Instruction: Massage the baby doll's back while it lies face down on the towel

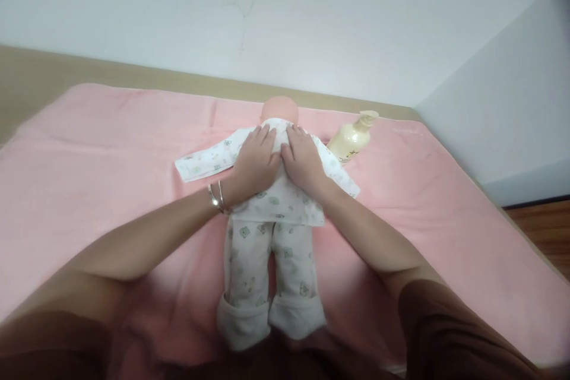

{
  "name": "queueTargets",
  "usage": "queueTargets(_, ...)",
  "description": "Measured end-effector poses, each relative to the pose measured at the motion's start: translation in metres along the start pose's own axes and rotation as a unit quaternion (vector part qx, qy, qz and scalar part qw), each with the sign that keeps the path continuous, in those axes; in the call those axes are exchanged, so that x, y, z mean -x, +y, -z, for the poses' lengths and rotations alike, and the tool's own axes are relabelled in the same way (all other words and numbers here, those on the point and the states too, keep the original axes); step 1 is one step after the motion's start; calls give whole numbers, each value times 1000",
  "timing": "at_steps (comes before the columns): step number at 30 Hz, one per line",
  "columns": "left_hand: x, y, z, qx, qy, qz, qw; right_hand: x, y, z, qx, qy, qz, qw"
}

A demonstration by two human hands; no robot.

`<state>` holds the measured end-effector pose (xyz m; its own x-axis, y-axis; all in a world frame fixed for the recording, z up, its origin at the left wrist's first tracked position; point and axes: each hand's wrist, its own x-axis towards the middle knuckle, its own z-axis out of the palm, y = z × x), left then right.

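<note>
Though hazy, both hands point(256, 158) point(304, 160) flat, spread on a printed, seemingly cotton shirt point(281, 203).

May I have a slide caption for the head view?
Left hand and right hand on a doll's shirt, pump bottle nearby.

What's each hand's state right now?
Left hand: open, laid on the patterned top, gripping nothing.
Right hand: open, laid on the same top, gripping nothing.

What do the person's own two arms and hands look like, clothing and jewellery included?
Both forearms are uncovered below dark brown sleeves. The left hand has no glove, and two thin, shiny, silvery bracelets circle its wrist. The right hand is also gloveless, its wrist without jewellery.
</note>
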<state>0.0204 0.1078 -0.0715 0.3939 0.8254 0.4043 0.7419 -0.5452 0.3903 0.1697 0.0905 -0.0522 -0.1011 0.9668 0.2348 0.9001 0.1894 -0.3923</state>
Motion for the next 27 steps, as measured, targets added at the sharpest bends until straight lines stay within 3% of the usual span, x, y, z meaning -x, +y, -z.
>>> queueTargets(6, -21, -26, 4, 22, -14, 3, 1000, 37, -26, -6, 5, 22, 102, 995)
queueTargets(10, -18, -20, 5, 18, -15, 25, 999, 10, -7, -3, -16, -16, 47, 999)
queueTargets(13, -16, -16, 6, 8, -16, 33, 999, -13, 12, -1, -17, -6, -2, 1000)
queueTargets(27, 1, 0, 3, 2, 27, 57, 998, -24, 23, -4, -1, -1, 43, 999)
